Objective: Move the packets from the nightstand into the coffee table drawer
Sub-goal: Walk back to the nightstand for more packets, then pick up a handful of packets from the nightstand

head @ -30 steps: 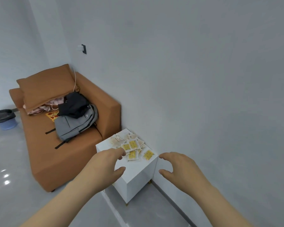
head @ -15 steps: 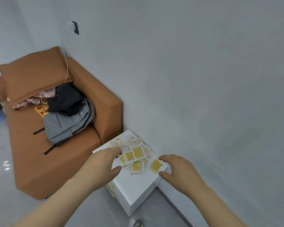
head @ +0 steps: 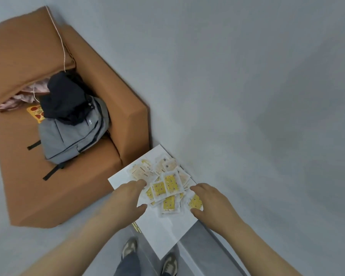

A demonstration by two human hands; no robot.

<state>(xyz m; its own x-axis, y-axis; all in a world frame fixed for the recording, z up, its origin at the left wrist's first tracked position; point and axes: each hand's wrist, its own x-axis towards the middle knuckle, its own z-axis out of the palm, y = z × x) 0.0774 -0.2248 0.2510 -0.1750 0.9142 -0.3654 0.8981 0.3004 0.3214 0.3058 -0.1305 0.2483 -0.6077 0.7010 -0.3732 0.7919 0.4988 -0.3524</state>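
white-walled corner, contents as found.

nightstand (head: pixel 163 232): one, white top, just beside the arm of the sofa (head: pixel 68 186).

packets (head: pixel 170 182): one loose overlapping heap on the far half of the nightstand, none lifted. five show a yellow print face up, perhaps a sixth tucked under. the pale ones behind overlap too much for a firm count, at least four.

hands: two. a second ago both hovered short of the top. now my left hand (head: pixel 127 198) has its fingertips at the heap's left edge, and my right hand (head: pixel 209 200) arches over the yellow packet at the right edge. thumb and fingers are apart on each, nothing pinched. my view has also dropped closer over the top.

my reading: reach done, gathering about to begin, nothing carried yet.

coffee table drawer: not in view.

other: grey backpack (head: pixel 72 136), one; black garment (head: pixel 64 96), one; shoes (head: pixel 129 246), two.
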